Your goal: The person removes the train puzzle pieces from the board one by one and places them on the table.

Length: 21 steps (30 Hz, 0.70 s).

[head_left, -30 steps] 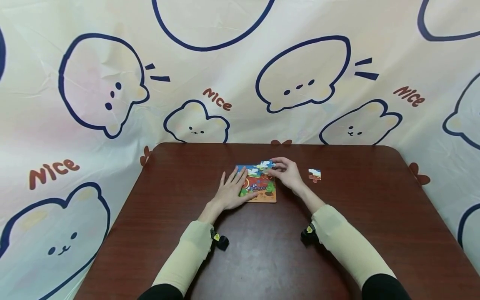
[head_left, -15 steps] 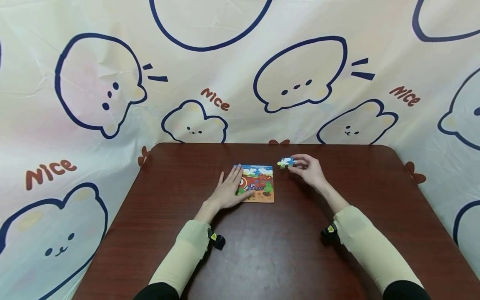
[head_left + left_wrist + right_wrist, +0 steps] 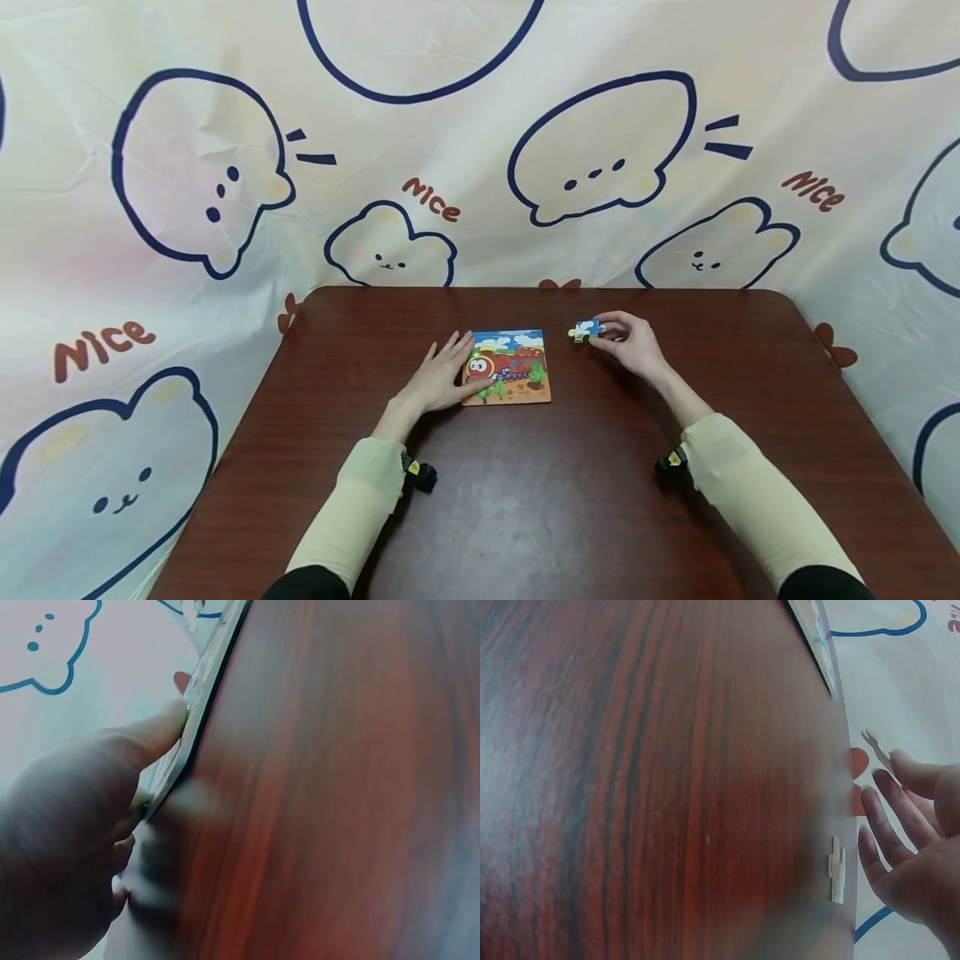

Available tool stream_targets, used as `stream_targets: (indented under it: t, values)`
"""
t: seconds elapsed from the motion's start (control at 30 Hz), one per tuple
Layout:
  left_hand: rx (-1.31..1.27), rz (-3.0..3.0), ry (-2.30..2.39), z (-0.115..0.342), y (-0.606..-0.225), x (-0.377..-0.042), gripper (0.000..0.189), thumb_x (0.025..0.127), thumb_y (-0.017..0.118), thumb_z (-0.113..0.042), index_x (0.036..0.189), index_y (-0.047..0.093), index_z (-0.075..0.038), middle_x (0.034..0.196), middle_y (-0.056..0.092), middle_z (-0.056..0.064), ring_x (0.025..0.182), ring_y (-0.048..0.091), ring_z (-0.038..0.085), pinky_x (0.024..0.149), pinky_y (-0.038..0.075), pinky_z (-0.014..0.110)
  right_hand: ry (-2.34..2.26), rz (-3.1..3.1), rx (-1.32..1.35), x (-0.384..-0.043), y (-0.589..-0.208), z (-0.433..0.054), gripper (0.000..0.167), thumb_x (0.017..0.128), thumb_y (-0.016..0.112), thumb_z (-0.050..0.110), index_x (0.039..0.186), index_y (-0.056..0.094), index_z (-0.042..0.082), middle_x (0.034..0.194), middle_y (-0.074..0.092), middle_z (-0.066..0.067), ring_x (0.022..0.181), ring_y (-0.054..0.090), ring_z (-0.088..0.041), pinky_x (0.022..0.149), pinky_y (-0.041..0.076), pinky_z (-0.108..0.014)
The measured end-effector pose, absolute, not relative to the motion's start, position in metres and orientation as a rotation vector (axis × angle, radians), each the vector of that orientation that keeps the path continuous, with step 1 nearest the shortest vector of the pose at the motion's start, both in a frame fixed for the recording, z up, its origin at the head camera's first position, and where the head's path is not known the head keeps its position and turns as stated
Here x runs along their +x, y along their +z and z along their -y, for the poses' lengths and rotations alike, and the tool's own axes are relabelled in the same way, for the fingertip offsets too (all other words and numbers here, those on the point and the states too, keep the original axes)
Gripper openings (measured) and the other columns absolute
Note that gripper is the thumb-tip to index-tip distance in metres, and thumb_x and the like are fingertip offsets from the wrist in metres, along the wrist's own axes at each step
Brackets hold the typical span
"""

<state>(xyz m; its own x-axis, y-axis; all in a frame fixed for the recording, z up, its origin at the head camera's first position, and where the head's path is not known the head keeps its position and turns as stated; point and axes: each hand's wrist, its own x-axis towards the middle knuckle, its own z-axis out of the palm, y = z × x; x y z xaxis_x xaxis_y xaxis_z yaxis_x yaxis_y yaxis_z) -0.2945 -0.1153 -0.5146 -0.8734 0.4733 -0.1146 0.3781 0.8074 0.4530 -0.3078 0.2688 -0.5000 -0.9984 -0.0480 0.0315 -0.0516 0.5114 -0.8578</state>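
A small square picture puzzle (image 3: 517, 367) with a red train, cactus and blue sky lies on the brown table. My left hand (image 3: 431, 383) rests on its left side with fingers straight and the thumb across the lower part; the left wrist view has the thumb (image 3: 154, 733) on the puzzle's face. Right of the puzzle, my right hand (image 3: 633, 346) pinches a blue, white and yellow jigsaw piece (image 3: 585, 331) between thumb and fingers, raised over the table in the right wrist view. A second jigsaw piece (image 3: 837, 871) lies on the table under that hand, hidden in the head view.
The dark wooden table (image 3: 510, 500) reaches back to a cream cloth (image 3: 480, 150) printed with cartoon bears. Black wrist cameras (image 3: 424, 477) sit at both sleeve cuffs.
My right hand has carried the jigsaw piece from the puzzle's top right corner out to the right. The left hand has shifted slightly left, baring more of the picture.
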Motion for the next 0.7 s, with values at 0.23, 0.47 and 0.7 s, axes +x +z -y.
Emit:
stream_targets:
  t: [0.23,0.47,0.7]
  values:
    - [0.670,-2.782,0.611,0.130,-0.513,-0.297,0.096,0.104,0.067,-0.061,0.176,0.025,-0.013,0.186,0.019,0.006,0.175,0.009,0.033,0.140,0.006,0.065,1.492,2.778,0.095,-0.307,-0.501,-0.272,0.041,0.102,0.078,0.009,0.141,0.067,0.000,0.129,0.078,-0.027,0.111,0.070,-0.032,0.092,0.054,-0.023]
    - [0.671,-2.791,0.585,0.134,-0.512,-0.296,0.096,0.104,0.066,-0.063,0.176,0.027,-0.013,0.187,0.017,0.007,0.175,0.008,0.033,0.140,0.005,0.065,1.494,2.810,0.111,-0.307,-0.504,-0.273,0.042,0.103,0.077,0.007,0.141,0.066,-0.004,0.139,0.070,-0.032,0.132,0.064,-0.045,0.125,0.046,-0.062]
    - [0.662,-2.790,0.597,0.136,-0.514,-0.297,0.096,0.103,0.067,-0.062,0.176,0.027,-0.013,0.186,0.018,0.008,0.175,0.009,0.032,0.141,0.005,0.063,1.389,2.873,0.156,-0.308,-0.510,-0.275,0.044,0.103,0.078,0.010,0.143,0.066,-0.001,0.148,0.065,-0.030,0.139,0.060,-0.047,0.126,0.044,-0.064]
